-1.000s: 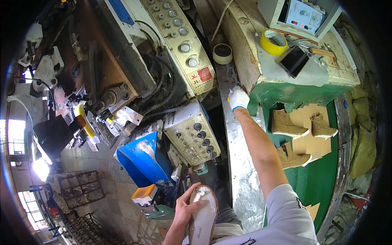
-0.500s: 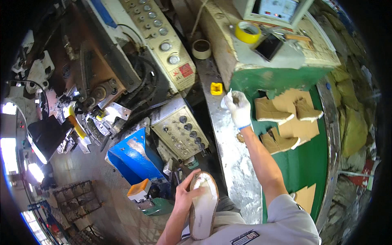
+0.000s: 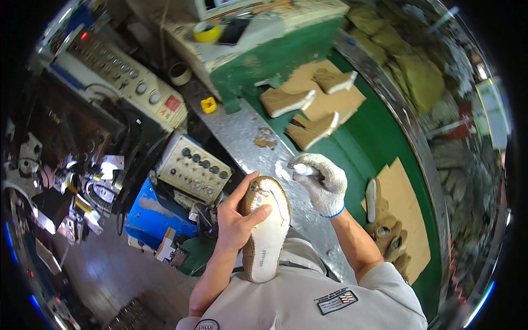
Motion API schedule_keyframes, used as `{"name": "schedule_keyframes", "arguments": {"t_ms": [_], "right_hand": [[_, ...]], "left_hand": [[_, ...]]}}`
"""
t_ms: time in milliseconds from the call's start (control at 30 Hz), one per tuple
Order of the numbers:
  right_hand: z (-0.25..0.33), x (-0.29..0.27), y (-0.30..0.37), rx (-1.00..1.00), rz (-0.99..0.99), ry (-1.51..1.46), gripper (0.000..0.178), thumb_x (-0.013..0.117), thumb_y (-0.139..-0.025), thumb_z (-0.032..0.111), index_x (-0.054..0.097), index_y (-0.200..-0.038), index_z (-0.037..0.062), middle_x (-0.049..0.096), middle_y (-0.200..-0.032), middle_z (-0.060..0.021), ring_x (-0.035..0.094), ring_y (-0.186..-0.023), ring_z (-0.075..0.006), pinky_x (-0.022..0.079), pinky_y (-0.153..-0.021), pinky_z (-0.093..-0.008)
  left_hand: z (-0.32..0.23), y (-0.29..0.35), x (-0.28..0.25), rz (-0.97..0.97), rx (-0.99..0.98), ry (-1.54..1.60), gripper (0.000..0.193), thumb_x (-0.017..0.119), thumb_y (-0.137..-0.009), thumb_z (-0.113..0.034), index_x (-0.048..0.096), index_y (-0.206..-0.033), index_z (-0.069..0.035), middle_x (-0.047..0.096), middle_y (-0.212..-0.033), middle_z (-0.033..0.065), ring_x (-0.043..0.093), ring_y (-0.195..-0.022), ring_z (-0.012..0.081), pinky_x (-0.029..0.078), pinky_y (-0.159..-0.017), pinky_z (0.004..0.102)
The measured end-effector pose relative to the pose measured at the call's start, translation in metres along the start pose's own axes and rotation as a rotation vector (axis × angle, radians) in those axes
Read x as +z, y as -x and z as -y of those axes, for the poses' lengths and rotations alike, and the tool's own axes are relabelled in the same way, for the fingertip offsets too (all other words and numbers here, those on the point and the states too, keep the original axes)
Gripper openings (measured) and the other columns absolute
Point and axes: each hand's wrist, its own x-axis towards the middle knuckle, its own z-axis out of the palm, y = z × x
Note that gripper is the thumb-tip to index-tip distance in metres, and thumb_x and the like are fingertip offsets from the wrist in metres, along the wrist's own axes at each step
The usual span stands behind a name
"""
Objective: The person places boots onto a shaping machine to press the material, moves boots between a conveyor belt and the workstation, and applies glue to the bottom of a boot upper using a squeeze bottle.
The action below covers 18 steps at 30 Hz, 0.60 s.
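Observation:
My bare left hand (image 3: 237,223) is closed round a tan shoe (image 3: 267,231) held bottom up against my lap. Its pale underside faces me, with the upper's edge gathered in pleats round the toe, and my thumb presses on that underside. My right hand (image 3: 325,184), in a white knitted glove with a blue cuff, grips a small white bottle (image 3: 306,169) whose narrow tip points left toward the shoe's toe. A gap separates the bottle from the shoe. Part of the bottle is hidden by the gloved fingers.
A worn metal ledge (image 3: 236,129) runs beside a green conveyor belt (image 3: 352,157), where tan boots (image 3: 288,101) lie on cardboard. More shoes (image 3: 385,231) lie nearer on another sheet. At left stand a control box (image 3: 192,168) and a blue housing (image 3: 151,212). Yellow tape (image 3: 206,32) sits on the cabinet.
My right hand has come back from the ledge by the green cabinet toward the shoe, carrying the white bottle. The shoe stays in my left hand. The whole view has turned toward the right.

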Motion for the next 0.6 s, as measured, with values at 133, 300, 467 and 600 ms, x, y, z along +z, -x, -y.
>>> {"name": "schedule_keyframes", "arguments": {"t_ms": [133, 300, 467, 600], "right_hand": [[0.025, -0.021, 0.059, -0.013, -0.138, 0.084, 0.035, 0.084, -0.083, -0.004, 0.072, -0.116, 0.0002, 0.077, -0.114, -0.0094, 0.074, -0.098, -0.0134, 0.059, -0.082, -0.0267], [0.052, -0.03, 0.123, -0.073, -0.306, 0.045, 0.031, 0.082, -0.084, -0.007, 0.071, -0.112, 0.0008, 0.076, -0.114, -0.0123, 0.072, -0.099, -0.0155, 0.058, -0.082, -0.0284], [0.072, -0.037, 0.165, -0.15, -0.35, 0.21, 0.032, 0.083, -0.079, -0.008, 0.074, -0.109, -0.0009, 0.075, -0.113, -0.0153, 0.072, -0.101, -0.0203, 0.058, -0.084, -0.0303], [0.102, -0.043, 0.19, -0.038, -0.287, 0.182, 0.039, 0.081, -0.082, -0.008, 0.073, -0.12, -0.0008, 0.075, -0.105, -0.0134, 0.073, -0.085, -0.018, 0.059, -0.073, -0.029]], "left_hand": [[-0.018, 0.03, 0.026, 0.127, 0.039, -0.025, 0.069, 0.079, -0.083, -0.002, 0.056, -0.147, 0.003, 0.073, -0.118, 0.0107, 0.066, -0.106, 0.013, 0.052, -0.098, 0.0289], [-0.023, 0.068, 0.045, 0.266, 0.142, -0.121, 0.066, 0.079, -0.082, -0.002, 0.058, -0.145, 0.003, 0.074, -0.116, 0.0103, 0.067, -0.104, 0.0126, 0.053, -0.096, 0.0286], [-0.018, 0.097, 0.051, 0.316, 0.095, -0.073, 0.066, 0.079, -0.082, -0.002, 0.058, -0.145, 0.003, 0.074, -0.116, 0.0091, 0.067, -0.103, 0.0114, 0.053, -0.095, 0.0276], [-0.02, 0.111, 0.052, 0.305, 0.119, -0.153, 0.065, 0.079, -0.084, -0.001, 0.059, -0.145, 0.0, 0.073, -0.111, 0.0058, 0.065, -0.098, 0.0087, 0.053, -0.091, 0.0262]]}}
